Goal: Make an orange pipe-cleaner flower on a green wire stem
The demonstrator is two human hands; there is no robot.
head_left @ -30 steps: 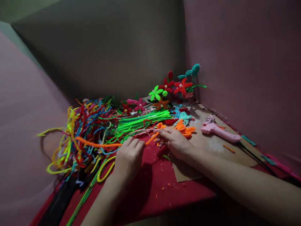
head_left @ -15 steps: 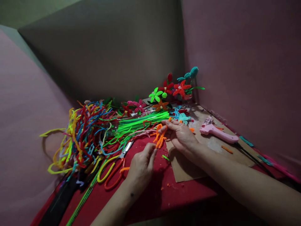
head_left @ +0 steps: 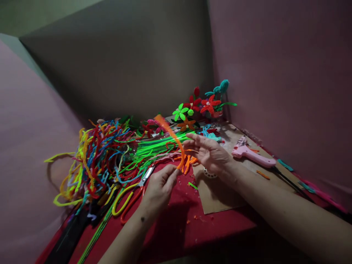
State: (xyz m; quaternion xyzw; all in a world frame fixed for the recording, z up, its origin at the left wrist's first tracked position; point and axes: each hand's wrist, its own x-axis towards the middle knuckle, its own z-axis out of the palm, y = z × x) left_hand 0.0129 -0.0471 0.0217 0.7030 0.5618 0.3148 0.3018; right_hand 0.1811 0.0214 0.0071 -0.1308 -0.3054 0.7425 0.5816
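My left hand (head_left: 162, 185) pinches the lower end of an orange pipe cleaner (head_left: 180, 149), whose upper part curves up to the left and is smeared by motion. Just right of it, my right hand (head_left: 206, 152) is raised with its fingers stretched out and apart, holding nothing that I can see. Several short orange pipe cleaner pieces (head_left: 187, 163) lie behind and between the hands. Scissors (head_left: 139, 190) with one yellow and one red handle lie left of my left hand, partly hidden by it. Beneath my right hand is a sheet of cardboard (head_left: 220, 200).
A tangled heap of coloured pipe cleaners (head_left: 96, 157) fills the table's left side. Green pipe cleaners (head_left: 154, 145) lie in a bundle behind the hands, before fuzzy flowers (head_left: 210, 104). On the right, a pink glue gun (head_left: 254, 156) rests on the cardboard. Red cloth (head_left: 203, 234) covers the table.
The orange pipe cleaner's upper end has swung up and left, out of my right hand. My right hand has opened its fingers. My left hand keeps its pinch.
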